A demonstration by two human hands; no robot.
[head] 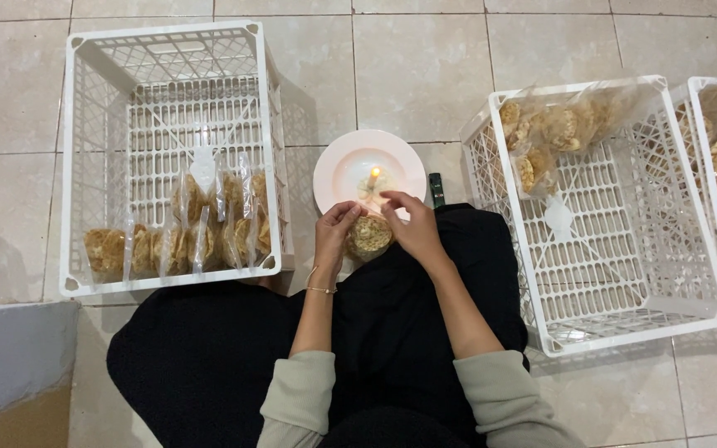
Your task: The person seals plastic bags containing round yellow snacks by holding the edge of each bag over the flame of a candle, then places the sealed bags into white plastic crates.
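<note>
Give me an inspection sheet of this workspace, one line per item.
Surface: pale tiled floor; person seated on it.
Job's things: clear bag of crackers held over the lap, its top near a lit candle on a pink plate.
Clutter: left crate with filled bags along its near side; right crate with bags at its far end; a third crate at the edge; dark lighter.
Hands: left hand and right hand both pinch the bag.
Cables: nothing seen.
Surroundings: grey step at lower left.
</note>
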